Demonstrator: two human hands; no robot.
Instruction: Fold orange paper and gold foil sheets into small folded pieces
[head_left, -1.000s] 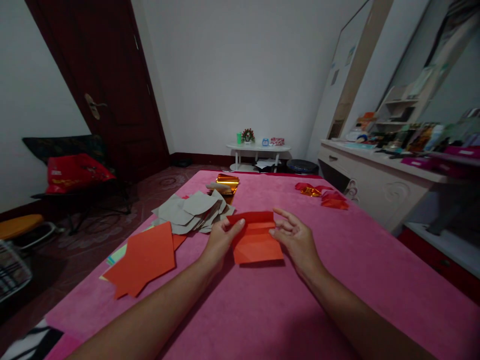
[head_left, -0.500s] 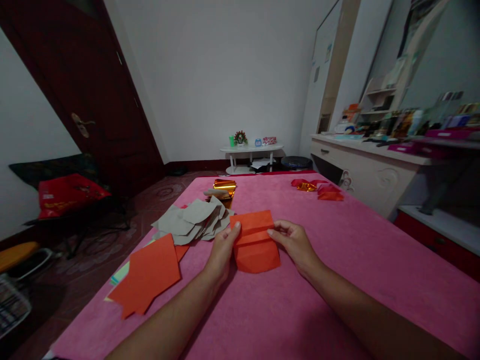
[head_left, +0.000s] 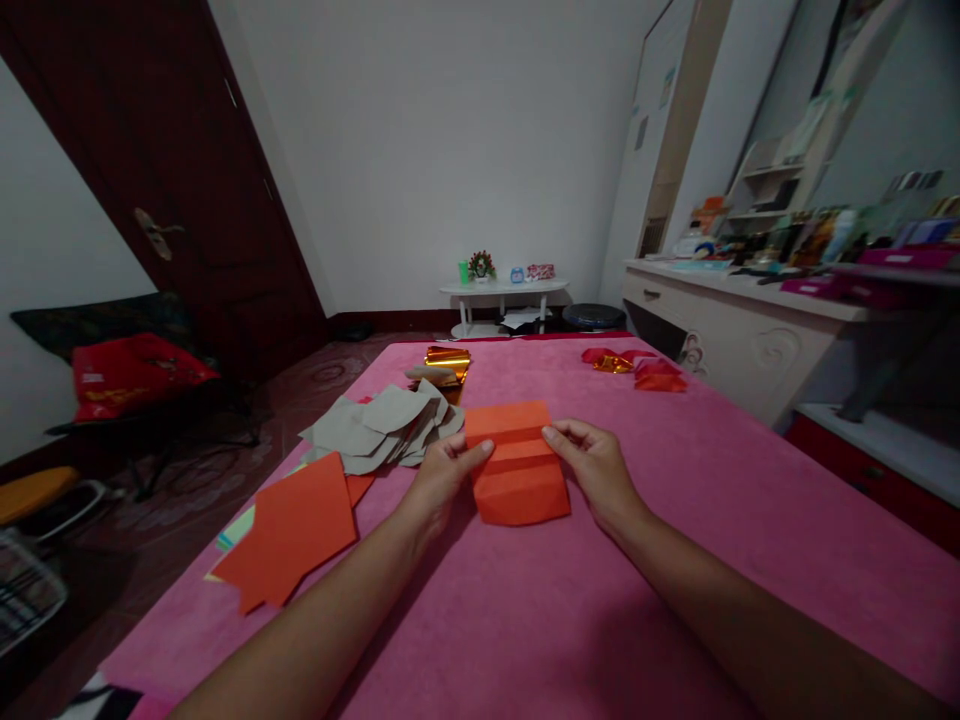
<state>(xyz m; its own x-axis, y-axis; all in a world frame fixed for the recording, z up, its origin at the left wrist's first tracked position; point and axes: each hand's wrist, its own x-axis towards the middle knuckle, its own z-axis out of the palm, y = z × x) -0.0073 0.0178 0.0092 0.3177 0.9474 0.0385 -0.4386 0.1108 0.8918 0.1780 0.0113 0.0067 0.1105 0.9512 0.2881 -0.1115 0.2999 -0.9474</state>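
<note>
Between my hands is an orange sheet of paper with creases running across it. My left hand pinches its left edge, thumb on top. My right hand grips the right edge near the upper crease, also with the thumb on top. The fingers under the sheet are partly hidden. Left of my left hand lies a pile of grey cut paper pieces. Closer to me are larger orange paper sheets, with pale green and yellow sheets showing beneath.
A pink cloth covers the table. Gold foil lies at its far left, and red and gold folded pieces at its far right. Beyond stand a small white table and a dresser crowded with bottles.
My left thumb has slid further in over the sheet, and my right thumb sits slightly higher along its edge. Both hands and the sheet appear a little higher and further right.
</note>
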